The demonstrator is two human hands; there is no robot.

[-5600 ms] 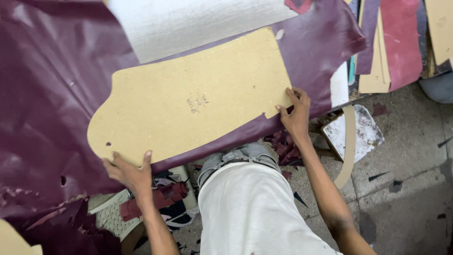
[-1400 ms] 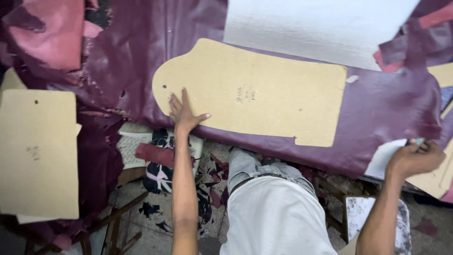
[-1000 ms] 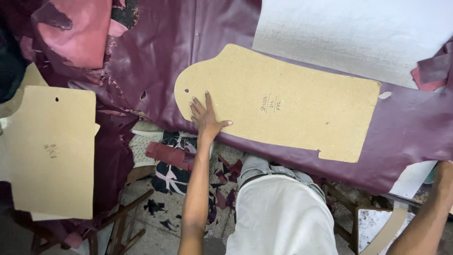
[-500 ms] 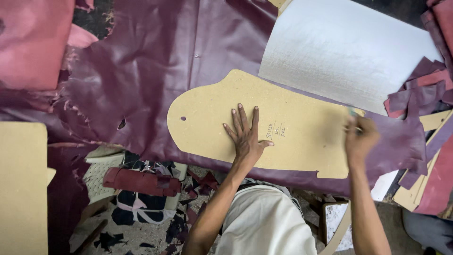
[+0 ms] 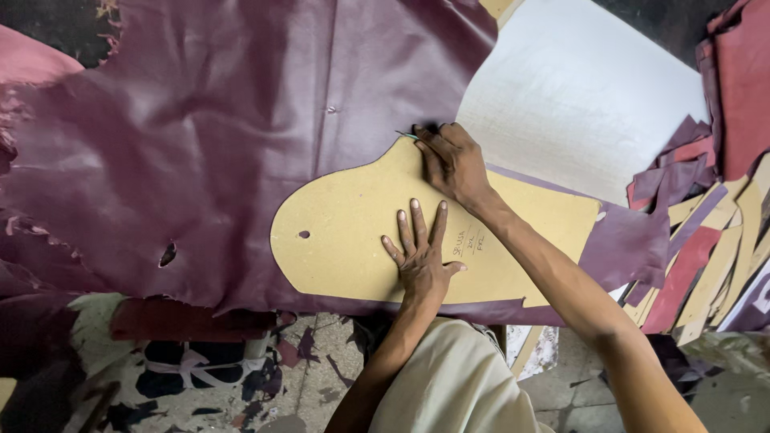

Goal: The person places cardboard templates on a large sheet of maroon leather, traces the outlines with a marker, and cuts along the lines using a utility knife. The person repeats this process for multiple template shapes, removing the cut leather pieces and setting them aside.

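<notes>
A large sheet of dark maroon leather lies spread over the work surface, its near edge ragged and a small hole torn near that edge on the left. On top of it lies a flat tan cardboard pattern, rounded at its left end, with a small punched hole near that end and some handwriting near its middle.

The person's left hand rests flat on the middle of the pattern, palm down, fingers stretched out and spread apart, gripping nothing, only pressing on the card. The right hand sits at the pattern's far edge, where the outline rises to a hump. Its fingers are bunched closed around a thin pen-like tool, whose slim tip pokes out to the left and meets the leather just beside the card's edge. The right forearm crosses over the right part of the pattern.

Beyond the right hand, a pale grey-white sheet with a fine woven texture overlaps the leather. At the right edge lies a heap of maroon, red and tan offcut strips. Below the table edge, the person's light-coloured trousers show, and the floor is strewn with scraps.
</notes>
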